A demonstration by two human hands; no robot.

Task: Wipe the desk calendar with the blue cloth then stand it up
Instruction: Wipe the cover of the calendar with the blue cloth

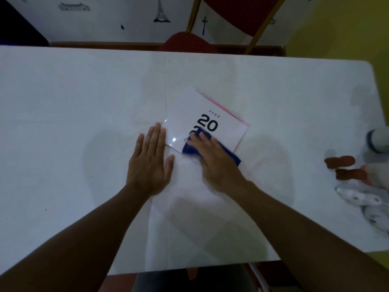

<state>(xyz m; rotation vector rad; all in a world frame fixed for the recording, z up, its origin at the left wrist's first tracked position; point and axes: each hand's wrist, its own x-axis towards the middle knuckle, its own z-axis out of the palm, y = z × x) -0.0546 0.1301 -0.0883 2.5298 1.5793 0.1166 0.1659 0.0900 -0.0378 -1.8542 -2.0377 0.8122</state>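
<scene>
The desk calendar (pixel 195 110) lies flat on the white table (pixel 84 102), turned at an angle, with a pink bound edge at its far right and large black digits "20" on its cover. My right hand (pixel 212 159) presses the blue cloth (pixel 233 157) flat onto the calendar's near part, covering the lower digits. The hand is blurred. My left hand (pixel 149 161) lies flat on the table, palm down with fingers together, its fingertips touching the calendar's left corner.
At the right table edge sit a white plush toy (pixel 362 199) with orange-brown parts (pixel 341 161) and a pale cylindrical object (pixel 379 142). A red chair (pixel 189 43) with a gold frame stands behind the far edge.
</scene>
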